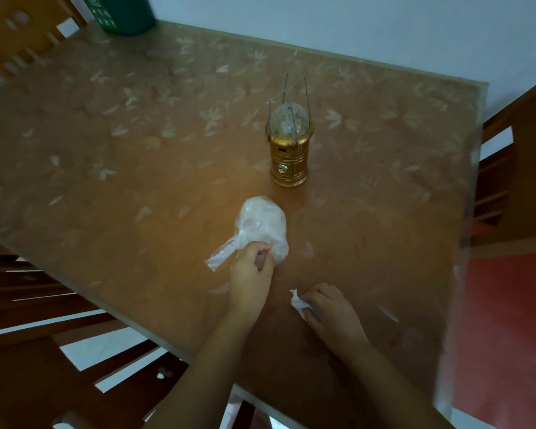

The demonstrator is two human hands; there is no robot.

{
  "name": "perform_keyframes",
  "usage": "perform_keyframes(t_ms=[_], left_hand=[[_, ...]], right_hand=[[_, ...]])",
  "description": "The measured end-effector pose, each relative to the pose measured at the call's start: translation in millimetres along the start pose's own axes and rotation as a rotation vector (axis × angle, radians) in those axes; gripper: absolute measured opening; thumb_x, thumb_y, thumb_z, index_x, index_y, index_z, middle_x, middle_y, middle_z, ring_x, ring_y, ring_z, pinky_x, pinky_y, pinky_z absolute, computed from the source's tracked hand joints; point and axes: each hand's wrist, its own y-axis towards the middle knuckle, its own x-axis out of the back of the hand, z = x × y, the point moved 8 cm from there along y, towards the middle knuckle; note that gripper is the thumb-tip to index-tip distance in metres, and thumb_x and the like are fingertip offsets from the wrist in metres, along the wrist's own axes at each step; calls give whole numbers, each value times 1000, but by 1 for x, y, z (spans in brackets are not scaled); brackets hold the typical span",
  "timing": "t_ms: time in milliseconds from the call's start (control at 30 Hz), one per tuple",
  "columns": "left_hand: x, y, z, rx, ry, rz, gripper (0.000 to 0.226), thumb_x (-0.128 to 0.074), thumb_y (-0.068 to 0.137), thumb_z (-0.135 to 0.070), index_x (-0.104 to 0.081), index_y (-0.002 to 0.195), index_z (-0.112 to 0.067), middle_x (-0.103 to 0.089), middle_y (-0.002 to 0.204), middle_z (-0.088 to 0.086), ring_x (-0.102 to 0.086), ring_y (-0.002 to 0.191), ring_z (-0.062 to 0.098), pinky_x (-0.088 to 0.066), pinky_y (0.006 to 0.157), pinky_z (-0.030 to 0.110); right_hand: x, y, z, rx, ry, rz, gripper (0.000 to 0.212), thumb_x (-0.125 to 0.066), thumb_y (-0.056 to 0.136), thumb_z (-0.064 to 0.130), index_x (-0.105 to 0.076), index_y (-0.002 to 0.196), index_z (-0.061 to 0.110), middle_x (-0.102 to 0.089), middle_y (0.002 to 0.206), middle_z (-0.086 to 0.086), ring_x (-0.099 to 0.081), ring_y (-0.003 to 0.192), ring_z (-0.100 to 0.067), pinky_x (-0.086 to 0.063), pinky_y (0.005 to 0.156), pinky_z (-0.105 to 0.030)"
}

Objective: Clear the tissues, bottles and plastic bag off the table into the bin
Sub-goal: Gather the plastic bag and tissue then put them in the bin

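Note:
A clear, crumpled plastic bag lies near the middle of the brown leaf-patterned table. My left hand pinches the bag at its near end, fingers closed on the plastic beside its twisted tail. A white crumpled tissue sticks out of my right hand, which is closed around it just above the table near the front edge. No bottle shows on the table, and no bin is plainly in sight.
A gold lantern with a clear dome and wire handle stands upright behind the bag. A dark green container sits at the far left corner. Wooden chairs stand at the left and right.

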Motion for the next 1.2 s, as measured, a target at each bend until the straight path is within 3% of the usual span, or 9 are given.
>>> perform_keyframes(t_ms=[67,167,300,400,567,700,933,1067,1200], left_hand=[[9,-6,-9,2,-56,-39,14,-59,88,-11,-59,84,-25,-63,82,-12,-58,83,7,-40,71,10],[26,-14,-23,-14,-133,-97,20,-59,87,-10,-57,80,-29,-61,78,-14,-56,77,5,-41,69,13],[45,-27,-37,-15,-233,-128,19,-60,87,-10,-59,79,-28,-61,75,-7,-54,70,3,-44,67,17],[58,-39,-50,-34,-292,-120,22,-58,87,-6,-60,76,-25,-58,69,-2,-51,62,2,-43,58,16],[86,-58,-67,-53,-357,-164,19,-60,86,-6,-62,76,-21,-62,70,2,-55,65,10,-45,59,21],[119,-72,-86,-131,-334,-185,20,-59,86,-6,-63,77,-23,-62,76,14,-54,69,17,-44,63,29],[211,-117,-118,-263,-332,-345,17,-60,86,-4,-63,79,-19,-60,72,-5,-54,64,3,-43,59,13],[271,-153,-115,-281,-280,-440,17,-60,86,-9,-63,79,-24,-64,78,-2,-60,74,13,-50,66,25],[330,-195,-97,-263,-292,-588,16,-60,86,-10,-62,79,-24,-64,77,-1,-60,73,13,-51,65,25]], right_hand=[[5,-5,2,-8,-4,-13,15,-67,72,13,-66,87,12,-59,81,-2,-49,76,-13,-37,62,-18],[19,-8,8,-20,14,-37,19,-70,72,3,-67,89,10,-61,84,-6,-54,78,-18,-41,65,-23],[45,-5,25,-10,74,-119,12,-65,75,7,-65,86,12,-58,82,-1,-53,77,-15,-35,67,-12],[65,-2,41,-12,156,-171,12,-68,75,4,-65,83,13,-56,81,2,-52,77,-12,-36,65,-14],[95,-2,79,76,261,-269,7,-63,74,16,-64,81,19,-54,79,10,-52,75,-4,-36,64,-7],[114,-8,111,105,312,-334,15,-68,75,2,-66,82,15,-59,84,8,-54,82,-1,-37,67,-6],[132,-21,203,294,306,-374,27,-68,74,-1,-62,85,23,-56,85,17,-53,81,2,-39,66,-6],[121,-33,263,354,357,-338,31,-68,75,1,-58,81,29,-57,83,17,-53,78,2,-38,64,-7],[99,-58,325,479,415,-272,38,-68,74,-3,-58,77,34,-59,81,14,-54,76,0,-39,62,-8]])
